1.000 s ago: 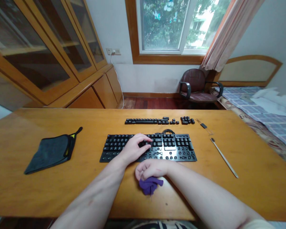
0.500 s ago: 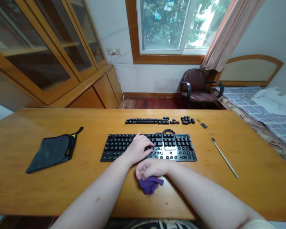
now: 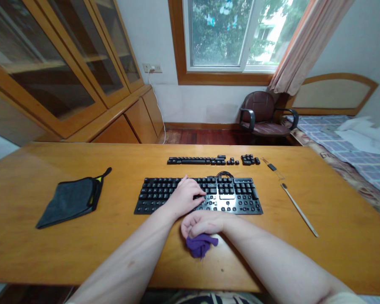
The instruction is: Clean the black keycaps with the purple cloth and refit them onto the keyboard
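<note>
Resting across the middle of the black computer keyboard [image 3: 227, 197], the left hand [image 3: 186, 197] has its thumb and index fingertip slightly apart over the keys; whether they pinch anything small cannot be told. Just nearer the body, the right hand [image 3: 202, 223] lies curled on the wooden desk [image 3: 114, 249], its fingers closed on a crumpled purple cloth [image 3: 200, 245]. The keyboard lies flat at the desk's centre, caps covering its far rows while bare switches show in the near ones, and a coiled cable [image 3: 224, 174] sits behind it. Beyond lie detached keycaps [image 3: 194, 161], with a wire keycap puller [image 3: 272, 167] beside them. A long-handled brush [image 3: 300, 211] lies to the right, a folded dark grey cloth [image 3: 68, 200] to the left.
</note>
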`<state>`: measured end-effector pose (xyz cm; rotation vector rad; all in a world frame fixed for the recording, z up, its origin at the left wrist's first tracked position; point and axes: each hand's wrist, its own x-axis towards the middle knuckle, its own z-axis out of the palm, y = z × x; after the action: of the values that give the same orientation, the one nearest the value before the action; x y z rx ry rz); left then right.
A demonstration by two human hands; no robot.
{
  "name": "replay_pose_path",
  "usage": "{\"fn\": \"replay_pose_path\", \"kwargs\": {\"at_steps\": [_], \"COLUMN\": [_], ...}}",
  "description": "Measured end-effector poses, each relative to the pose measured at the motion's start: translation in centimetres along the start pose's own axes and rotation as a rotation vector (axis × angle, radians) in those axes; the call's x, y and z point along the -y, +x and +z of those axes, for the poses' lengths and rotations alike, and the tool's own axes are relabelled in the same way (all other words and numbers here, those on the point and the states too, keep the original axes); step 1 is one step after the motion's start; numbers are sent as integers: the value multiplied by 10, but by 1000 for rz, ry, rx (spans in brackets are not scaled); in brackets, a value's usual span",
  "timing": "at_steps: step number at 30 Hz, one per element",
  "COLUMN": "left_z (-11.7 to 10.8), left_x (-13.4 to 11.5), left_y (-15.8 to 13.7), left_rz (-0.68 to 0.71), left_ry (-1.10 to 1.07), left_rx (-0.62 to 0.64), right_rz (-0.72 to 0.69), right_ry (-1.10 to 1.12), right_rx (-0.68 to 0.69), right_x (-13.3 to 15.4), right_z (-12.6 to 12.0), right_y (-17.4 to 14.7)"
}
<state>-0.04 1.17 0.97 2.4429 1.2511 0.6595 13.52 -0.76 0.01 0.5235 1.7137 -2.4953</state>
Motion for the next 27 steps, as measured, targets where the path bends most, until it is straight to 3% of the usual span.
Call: {"fn": "replay_pose_path", "kwargs": {"at_steps": [11, 17, 27], "left_z": [-4, 7, 4], "left_x": [-7, -1, -4], "left_y": [-1, 0, 4], "left_rz": [-33, -156, -216], "left_ry": [27, 116, 165], "left_rx": [-22, -92, 3], "right_rz": [1, -4, 7], "right_ry": [-13, 15, 44], "right_rx": [-9, -11, -20], "right_x": [0, 0, -2], "right_z": [0, 1, 0], "right_y": [0, 0, 1]}}
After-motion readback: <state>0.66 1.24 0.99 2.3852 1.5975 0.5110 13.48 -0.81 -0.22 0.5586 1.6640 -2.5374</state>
